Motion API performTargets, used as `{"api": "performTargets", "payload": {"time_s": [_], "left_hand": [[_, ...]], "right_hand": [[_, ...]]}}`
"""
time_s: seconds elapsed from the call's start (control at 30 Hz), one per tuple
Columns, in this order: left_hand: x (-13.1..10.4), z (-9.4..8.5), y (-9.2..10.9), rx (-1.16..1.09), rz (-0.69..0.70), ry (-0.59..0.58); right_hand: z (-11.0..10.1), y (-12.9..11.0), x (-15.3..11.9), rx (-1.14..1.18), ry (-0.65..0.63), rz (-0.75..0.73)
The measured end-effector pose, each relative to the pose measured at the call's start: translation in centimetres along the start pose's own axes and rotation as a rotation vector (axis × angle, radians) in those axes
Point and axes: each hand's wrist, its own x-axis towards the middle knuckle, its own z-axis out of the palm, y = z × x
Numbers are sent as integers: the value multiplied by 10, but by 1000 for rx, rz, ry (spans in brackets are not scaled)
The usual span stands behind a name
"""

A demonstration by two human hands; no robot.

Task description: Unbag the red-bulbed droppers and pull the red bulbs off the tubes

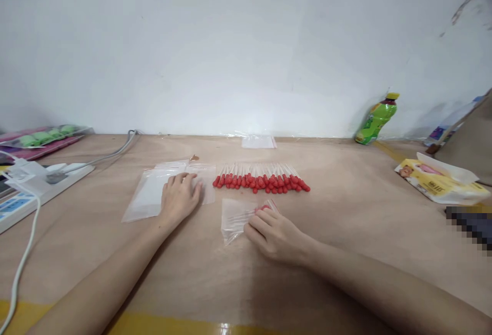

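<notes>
In the head view, we have the bag [234, 218] under our right hand [273, 232], just on the near side of the row of sticks [261, 181]. The bag's long axis runs left to right: its bare end reaches out left of our right fingers, and its red-lined edge shows past them on the far right. The right fingers are curled over that right end and grasp it; how the thumb bears on the plastic is hidden from us.

The row also runs left to right, but each stick points near to far, heads toward us and stems toward the wall [246, 53]. It lies on the far side of our right fingers and to the right of our left hand [181, 191]. Our right hand is nearer the row's middle, while our left thumb is just beside its left end.

Our left hand lies palm down on the flat bags [148, 196], its fingers loosely bent and the thumb held apart, closed around nothing that we can see.

The bag is clear, thin and creased, with pale stems lying lengthwise inside and a few red heads showing by the right fingertips. The loose sticks have thin whitish stems and rounded, bright red heads, crowded closely and overlapping in places.
</notes>
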Motion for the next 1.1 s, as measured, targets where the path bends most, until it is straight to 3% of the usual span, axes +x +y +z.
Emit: {"api": "performTargets", "payload": {"time_s": [0.13, 0.3, 0.37, 0.47, 0.57, 0.67, 0.77, 0.83, 0.93, 1.03, 1.1], "left_hand": [[5, -1, -8, 9, -203, -196], [13, 4, -11, -154, -290, -325], [17, 3, -14, -241, -299, -317], [24, -7, -25, -339, -309, -184], [29, -23, -45, -298, -386, -83], [29, -33, -64, -102, -437, -176], [24, -26, -75, 54, -426, -353], [22, -16, -78, 77, -403, -384], [23, -5, -82, 60, -342, -342], [28, -6, -88, 51, -285, -289], [31, -12, -86, 66, -265, -164]], "right_hand": [[9, -1, -4, 236, -48, 141], [7, 12, -24, 442, 26, 359], [8, 20, -36, 465, 67, 432], [12, 31, -53, 490, 104, 583], [14, 37, -59, 509, 128, 688], [14, 39, -57, 514, 124, 719], [14, 39, -57, 538, 70, 729], [14, 39, -58, 538, 11, 713], [15, 38, -59, 519, -76, 725], [16, 36, -57, 532, -98, 848], [16, 36, -54, 554, -119, 966]]}}
